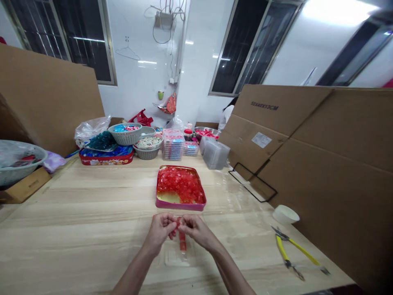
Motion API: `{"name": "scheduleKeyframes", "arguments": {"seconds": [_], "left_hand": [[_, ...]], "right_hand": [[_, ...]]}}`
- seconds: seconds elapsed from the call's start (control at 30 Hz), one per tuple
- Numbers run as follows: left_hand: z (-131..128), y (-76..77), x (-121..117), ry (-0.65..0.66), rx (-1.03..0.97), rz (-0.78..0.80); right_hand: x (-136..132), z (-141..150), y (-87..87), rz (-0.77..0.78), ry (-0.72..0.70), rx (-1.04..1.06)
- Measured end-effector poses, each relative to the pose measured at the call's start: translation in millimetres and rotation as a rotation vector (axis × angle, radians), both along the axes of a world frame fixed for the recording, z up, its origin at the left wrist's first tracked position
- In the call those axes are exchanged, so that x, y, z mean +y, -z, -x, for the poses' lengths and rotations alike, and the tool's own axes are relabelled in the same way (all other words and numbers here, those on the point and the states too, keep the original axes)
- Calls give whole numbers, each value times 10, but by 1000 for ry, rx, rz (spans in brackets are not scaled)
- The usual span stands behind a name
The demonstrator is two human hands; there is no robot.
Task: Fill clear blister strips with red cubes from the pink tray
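My left hand (161, 230) and my right hand (196, 229) meet over the wooden table, fingers pinched together on a small red piece (178, 222). Below them a row of red pieces (182, 242) lies in a clear plastic tray (175, 259) on the table. Just beyond the hands stands a pink tin (180, 203) heaped with red pieces (181, 184).
Yellow-handled pliers (288, 250) and a small white bowl (285, 214) lie at the right. Cardboard sheets (322, 155) lean along the right and left. Baskets (125, 133), stacked clear boxes (173, 147) and a red tin (106, 157) crowd the far end. A person sits behind the cardboard.
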State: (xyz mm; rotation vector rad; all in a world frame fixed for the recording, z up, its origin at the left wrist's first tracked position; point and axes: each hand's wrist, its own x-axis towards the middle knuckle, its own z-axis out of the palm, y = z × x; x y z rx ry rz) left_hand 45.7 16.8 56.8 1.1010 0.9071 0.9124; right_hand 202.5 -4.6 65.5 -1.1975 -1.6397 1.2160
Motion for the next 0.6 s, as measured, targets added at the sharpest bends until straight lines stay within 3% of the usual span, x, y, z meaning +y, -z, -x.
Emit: {"name": "scheduleKeyframes", "arguments": {"seconds": [0.2, 0.3, 0.4, 0.5, 0.6], "left_hand": [[-27, -20, 26, -86, 66, 64], [59, -113, 65, -217, -21, 76], [213, -238, 88, -249, -175, 126], [301, -307, 74, -192, -347, 243], [285, -286, 23, -152, -441, 325]], "right_hand": [[-10, -4, -226, -329, -56, -550], [158, -122, -281, -494, 60, -710], [461, -380, -253, -459, 331, -648], [738, -599, -117, -357, 398, -623], [815, -623, 38, -352, 462, -648]]}}
